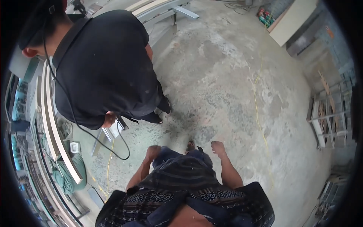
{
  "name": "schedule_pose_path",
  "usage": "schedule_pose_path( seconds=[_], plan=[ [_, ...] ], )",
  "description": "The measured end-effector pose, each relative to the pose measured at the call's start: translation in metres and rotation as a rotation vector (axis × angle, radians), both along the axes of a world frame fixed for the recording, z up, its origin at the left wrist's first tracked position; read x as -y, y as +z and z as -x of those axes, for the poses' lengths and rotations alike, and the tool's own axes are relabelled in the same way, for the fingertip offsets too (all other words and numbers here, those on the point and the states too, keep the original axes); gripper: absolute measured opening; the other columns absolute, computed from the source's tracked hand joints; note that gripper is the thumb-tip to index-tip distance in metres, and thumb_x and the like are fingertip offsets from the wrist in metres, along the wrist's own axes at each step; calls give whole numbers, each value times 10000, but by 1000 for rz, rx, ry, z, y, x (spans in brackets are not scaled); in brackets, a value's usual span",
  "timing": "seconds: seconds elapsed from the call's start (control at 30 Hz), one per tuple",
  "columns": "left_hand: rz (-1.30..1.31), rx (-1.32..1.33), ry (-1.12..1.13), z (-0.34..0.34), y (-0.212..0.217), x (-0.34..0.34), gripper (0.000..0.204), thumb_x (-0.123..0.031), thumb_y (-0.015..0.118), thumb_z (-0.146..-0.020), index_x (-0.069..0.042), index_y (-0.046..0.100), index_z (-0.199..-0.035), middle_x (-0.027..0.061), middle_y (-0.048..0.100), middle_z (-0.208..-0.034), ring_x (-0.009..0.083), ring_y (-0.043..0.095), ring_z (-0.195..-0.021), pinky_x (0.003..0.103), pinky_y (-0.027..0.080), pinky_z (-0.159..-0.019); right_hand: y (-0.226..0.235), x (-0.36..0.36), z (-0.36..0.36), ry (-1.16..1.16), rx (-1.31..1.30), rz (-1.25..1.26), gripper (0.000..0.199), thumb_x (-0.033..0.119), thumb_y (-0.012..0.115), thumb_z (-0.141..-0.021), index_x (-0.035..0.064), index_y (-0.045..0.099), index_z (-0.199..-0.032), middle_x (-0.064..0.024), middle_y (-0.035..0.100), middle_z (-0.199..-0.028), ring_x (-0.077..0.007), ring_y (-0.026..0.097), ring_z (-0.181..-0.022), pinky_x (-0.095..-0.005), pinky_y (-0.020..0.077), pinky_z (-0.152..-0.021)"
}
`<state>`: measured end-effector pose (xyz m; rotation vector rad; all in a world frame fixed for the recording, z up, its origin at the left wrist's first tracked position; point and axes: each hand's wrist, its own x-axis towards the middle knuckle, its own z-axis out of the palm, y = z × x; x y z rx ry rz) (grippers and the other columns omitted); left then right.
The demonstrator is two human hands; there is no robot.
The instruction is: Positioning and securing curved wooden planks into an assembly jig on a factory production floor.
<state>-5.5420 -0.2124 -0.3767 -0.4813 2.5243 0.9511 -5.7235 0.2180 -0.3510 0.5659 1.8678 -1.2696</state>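
Both hands empty, hanging over bare concrete floor (234, 87). Left hand (153, 151) is blurred, fingers look curled in, grip closed on nothing as far as I can tell. Right hand (218, 147) is a loose fist, grip pressed together, also holding nothing. Between the two hands: the person's own dark patterned clothing (185, 181) and a foot (191, 145) just beyond it on the floor. Nearest thing to the left hand is a black cable (113, 151) looping down on the near left, close but not touching. Another person in a black shirt (106, 64) stands far left, bent toward long pale boards (56, 128) running along the left edge. A thin yellow cord (261, 113) trails across the floor right of the right hand, well apart. Metal racks (329, 113) at far right.
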Motion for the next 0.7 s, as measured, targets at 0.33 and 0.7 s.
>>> schedule_pose_path(
  seconds=[0.33, 0.7],
  plan=[
    [-223, -28, -91, 307, 26, -76, 340, -374, 606, -888, -75, 752, -959, 196, 720, -1005, 403, 690, -961, 483, 544, -856, 2, -1, 136, -87, -86, 29, 343, 308, 586, -947, 28, 646, -1134, -87, 695, -988, -192, 657, -784, -358, 530, -646],
    [-148, -52, -38, 604, 47, -18, 397, -332, 582, -828, 18, 738, -934, 285, 693, -981, 454, 668, -951, 516, 530, -829, -155, -124, 266, 52, 220, 252, 1081, 479, 779, -813, 29, 167, -1583, -215, 377, -1539, -431, 325, -1429, -533, 272, -1187]
  ],
)
